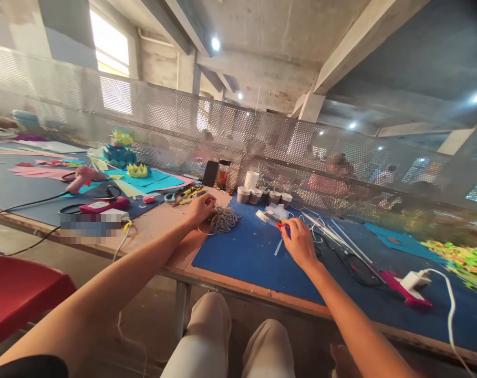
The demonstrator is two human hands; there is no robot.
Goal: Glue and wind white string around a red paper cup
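Clearly, left hand (200,210) at the cord, right hand (299,241) on a tool (280,226)

From the head view, the grey cord (225,220) lies in a loose heap at seven o'clock, just below centre, on the blue mat (238,257). The left hand touches its upper left edge, fingertips drawn together; whether they pinch a strand, I cannot tell. At four o'clock, the right hand's fingers are closed around the red-and-blue tool, its tip hard to make out. A tape roll (261,216) sits just beyond it. Cups (243,195) stand in a row near centre, toward three o'clock. Pliers and scissors (169,198) lie at nine o'clock, with a glue gun (81,180) farther out. A power strip (406,290) rests at four o'clock, well apart from the right hand.
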